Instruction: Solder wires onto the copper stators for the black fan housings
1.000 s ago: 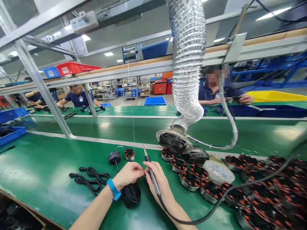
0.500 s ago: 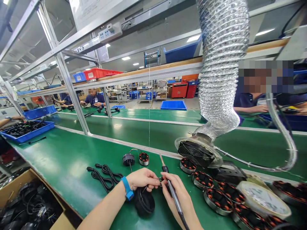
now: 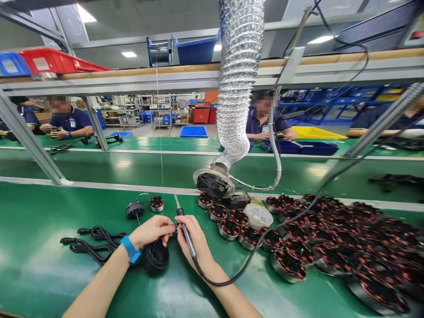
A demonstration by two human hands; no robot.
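Black power cords [image 3: 92, 242] are laid at the left of the green bench [image 3: 29, 207]. A tiny part [image 3: 175, 226], too small to identify, is pinched by the closed left grip [image 3: 150, 232] above a black cable coil [image 3: 155, 257], and a soldering iron [image 3: 185, 232] is clasped by the closed right grip [image 3: 197, 238] beneath a fume extractor hood [image 3: 212, 185]. Wound stators [image 3: 228, 229] are ranked rightward around a round tub [image 3: 257, 215], its contents unclear.

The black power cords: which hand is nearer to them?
Left. The left hand is to the right of the black power cords, not touching; the right hand is farther right.

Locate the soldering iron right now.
In the head view, the slim black soldering iron sits in the right hand, close beside the left hand with its blue wristband.
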